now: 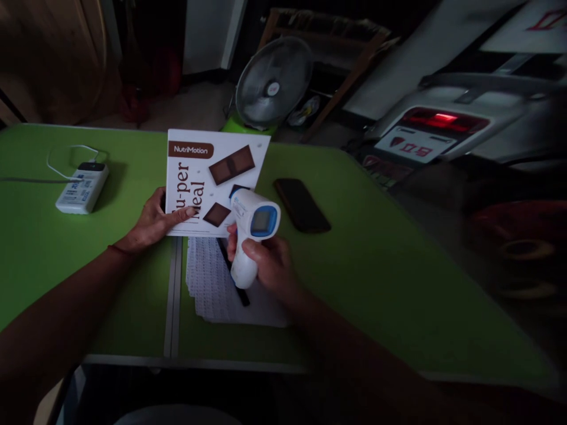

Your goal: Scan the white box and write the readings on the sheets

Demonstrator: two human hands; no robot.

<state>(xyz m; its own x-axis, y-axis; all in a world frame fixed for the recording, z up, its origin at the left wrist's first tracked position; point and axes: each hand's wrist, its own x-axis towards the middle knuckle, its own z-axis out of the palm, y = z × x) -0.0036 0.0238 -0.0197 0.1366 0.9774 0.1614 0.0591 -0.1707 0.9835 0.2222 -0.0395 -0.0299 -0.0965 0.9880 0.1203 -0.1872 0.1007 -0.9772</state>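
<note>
My left hand (pixel 162 219) grips the lower left edge of a white box (pixel 195 198) with brown bar pictures and "NutriMotion" lettering, its thumb across the front. The box is held up above the table, facing me. In my right hand (pixel 272 260) is a white and blue infrared thermometer (pixel 243 254), fingers wrapped round its handle. Its small grey screen faces me, and its front end overlaps the box's lower right part in view. Below both lie printed paper sheets (pixel 208 283) with a black pen (pixel 241 295) on top, partly hidden by the thermometer.
A dark phone (pixel 302 205) lies right of the box on the green folding table (pixel 376 283). A white power strip (pixel 82 189) with cables sits at the left. Beyond the far edge stand a fan (pixel 259 97) and, farther right, a scooter (pixel 469 121).
</note>
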